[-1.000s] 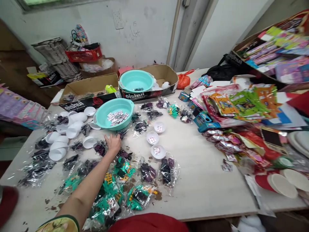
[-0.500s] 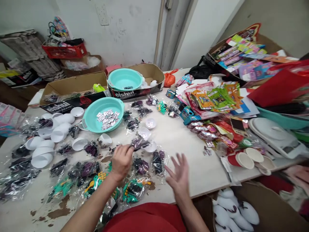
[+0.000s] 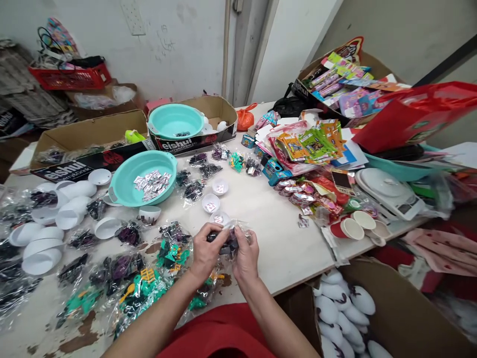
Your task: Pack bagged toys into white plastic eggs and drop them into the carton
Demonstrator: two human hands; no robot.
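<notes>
My left hand (image 3: 206, 251) and my right hand (image 3: 246, 254) are close together over the front of the table. Both are closed on a clear plastic bag of dark parts (image 3: 231, 242), fingers pinching its sides. Just beyond them stand white half-shell cups (image 3: 211, 203), each with a small printed packet inside. Left of my hands lie clear bags with green and yellow parts (image 3: 173, 254) and bags with black and purple parts (image 3: 128, 232). A turquoise basin (image 3: 121, 166) holds many small printed packets (image 3: 152, 184).
White half shells (image 3: 72, 214) pile up at the left. Open cardboard boxes (image 3: 89, 124) and a second turquoise basin (image 3: 175, 112) line the back. At the right are colourful packets (image 3: 313, 144), a white scale (image 3: 387, 191) and paper cups (image 3: 352, 228). Below the edge, a carton holds white egg-shaped pieces (image 3: 345, 308).
My right hand, open and apart before, has moved in and closed on the bag with my left. My left hand has shifted right. The view has turned slightly rightward.
</notes>
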